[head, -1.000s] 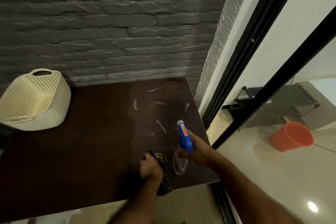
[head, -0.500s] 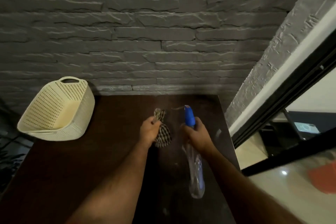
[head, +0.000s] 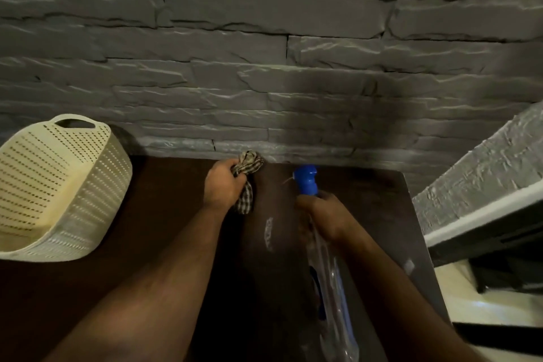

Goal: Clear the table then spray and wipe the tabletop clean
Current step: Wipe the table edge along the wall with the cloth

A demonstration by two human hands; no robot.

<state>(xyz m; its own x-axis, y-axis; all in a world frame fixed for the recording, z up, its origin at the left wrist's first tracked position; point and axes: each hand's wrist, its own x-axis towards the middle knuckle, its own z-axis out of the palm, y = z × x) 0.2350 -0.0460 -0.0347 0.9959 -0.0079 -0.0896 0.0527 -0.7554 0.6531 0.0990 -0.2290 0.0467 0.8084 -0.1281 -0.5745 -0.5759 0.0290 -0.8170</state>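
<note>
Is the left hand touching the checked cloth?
Touching. The head view shows the left hand with its fingers curled round the bunched checked cloth, near the back edge of the table; part of the cloth hangs below the fist.

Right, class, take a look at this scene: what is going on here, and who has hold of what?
A person is cleaning a dark tabletop set against a grey stone wall. The left hand grips a bunched checked cloth near the table's far edge. The right hand holds a clear spray bottle with a blue nozzle pointing toward the wall. Pale wet streaks show between the hands. A cream perforated basket sits at the left.
</note>
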